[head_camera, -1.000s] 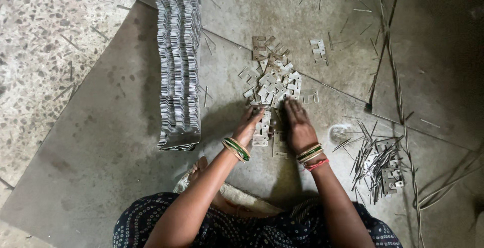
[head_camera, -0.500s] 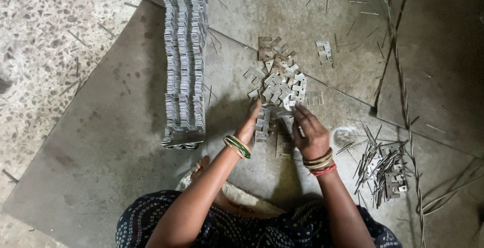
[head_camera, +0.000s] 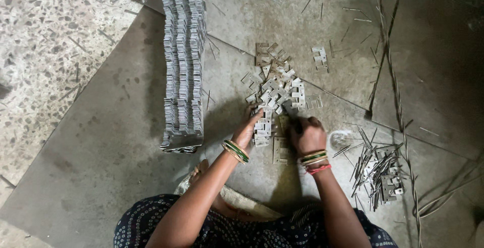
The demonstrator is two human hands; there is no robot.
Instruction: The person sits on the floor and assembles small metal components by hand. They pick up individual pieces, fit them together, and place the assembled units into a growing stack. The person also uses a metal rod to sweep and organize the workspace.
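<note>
I look down at a loose pile of small metal hinge leaves on a grey metal sheet on the floor. My left hand rests against a short stack of hinge leaves at the pile's near edge and grips it. My right hand is closed in a fist just right of that stack, above a flat brass-coloured plate; its fingers hide what it holds. Both wrists wear green and gold bangles.
A long row of stacked hinge leaves runs away from me on the left. A heap of thin metal pins and hinges lies at right. Long wire rods cross the right side. Speckled terrazzo floor lies at left.
My right hand has pulled back from the pile and closed into a fist. My left hand stays on the small stack. The view has shifted slightly.
</note>
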